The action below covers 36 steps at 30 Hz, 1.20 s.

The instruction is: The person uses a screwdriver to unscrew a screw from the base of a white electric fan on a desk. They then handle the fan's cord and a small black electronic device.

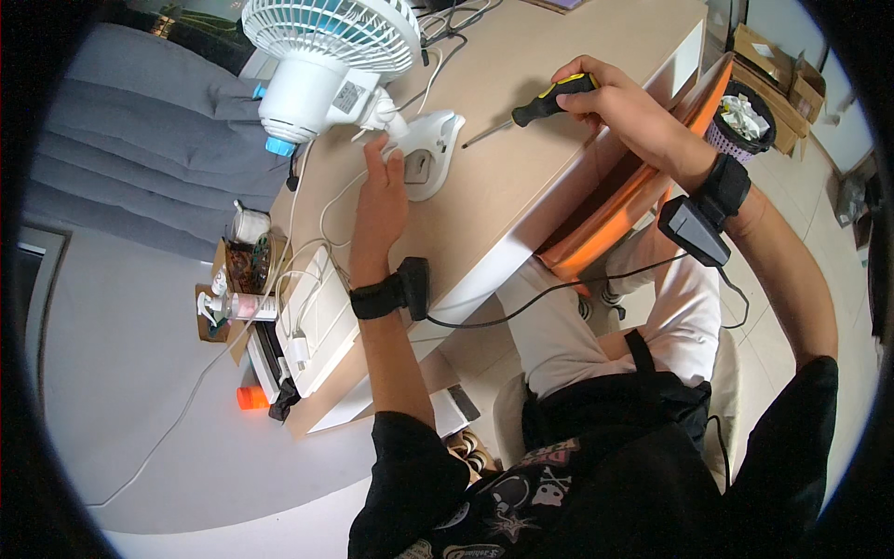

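Observation:
A white desk fan (pixel 321 98) with blue parts stands at the far left of the table, its cage tilted up and away. My left hand (pixel 380 210) is at the fan's neck and base (pixel 445 140), its thumb and a finger against the white plastic. The other fingers of that hand are partly hidden. A greyish recessed part shows in the base beside the thumb. In my right hand (pixel 605 98) is a screwdriver (pixel 535 110) with a black and yellow handle. Its thin shaft slants down to the left, and the tip is near the tabletop, right of the base.
Cables (pixel 331 219) run over the table's left side, past a white panel (pixel 321 317). A spray bottle (pixel 247 306) and a box of small items stand beyond that edge. An orange drawer or bin (pixel 596 242) lies along the near edge. A waste basket (pixel 742 126) and cardboard boxes stand right.

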Each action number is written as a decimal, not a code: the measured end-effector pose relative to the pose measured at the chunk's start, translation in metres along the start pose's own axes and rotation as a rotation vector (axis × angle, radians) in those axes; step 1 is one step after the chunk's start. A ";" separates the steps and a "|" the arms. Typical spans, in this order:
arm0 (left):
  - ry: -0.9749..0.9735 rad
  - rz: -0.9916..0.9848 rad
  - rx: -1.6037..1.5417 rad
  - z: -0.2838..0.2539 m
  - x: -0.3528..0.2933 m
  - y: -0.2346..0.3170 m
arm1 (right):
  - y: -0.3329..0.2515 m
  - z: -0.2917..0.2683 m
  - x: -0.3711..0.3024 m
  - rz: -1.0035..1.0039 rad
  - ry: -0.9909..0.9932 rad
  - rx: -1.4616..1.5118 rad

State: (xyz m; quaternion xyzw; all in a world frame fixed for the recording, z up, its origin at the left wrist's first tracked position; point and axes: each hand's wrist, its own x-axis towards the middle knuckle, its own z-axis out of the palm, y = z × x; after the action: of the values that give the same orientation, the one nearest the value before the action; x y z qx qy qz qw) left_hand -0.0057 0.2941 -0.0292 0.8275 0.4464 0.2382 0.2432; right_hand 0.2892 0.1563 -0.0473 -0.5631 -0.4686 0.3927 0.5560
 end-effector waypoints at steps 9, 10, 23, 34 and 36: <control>0.244 0.031 0.503 -0.008 -0.033 0.045 | 0.004 0.001 -0.002 -0.079 0.072 0.123; 0.222 0.059 0.486 -0.007 -0.037 0.058 | 0.004 0.001 -0.003 -0.084 0.089 0.121; 0.152 0.510 1.000 0.037 0.023 0.041 | 0.000 0.000 -0.002 -0.060 0.059 0.129; 0.190 0.707 1.032 0.045 0.031 0.036 | -0.003 -0.002 -0.003 -0.045 0.068 0.159; 0.181 0.686 1.027 0.044 0.030 0.037 | -0.004 -0.001 -0.003 -0.043 0.074 0.167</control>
State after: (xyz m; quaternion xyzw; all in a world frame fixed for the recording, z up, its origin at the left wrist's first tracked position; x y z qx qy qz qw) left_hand 0.0586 0.2935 -0.0350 0.9117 0.2315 0.1271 -0.3148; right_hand 0.2894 0.1533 -0.0439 -0.5189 -0.4254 0.3972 0.6261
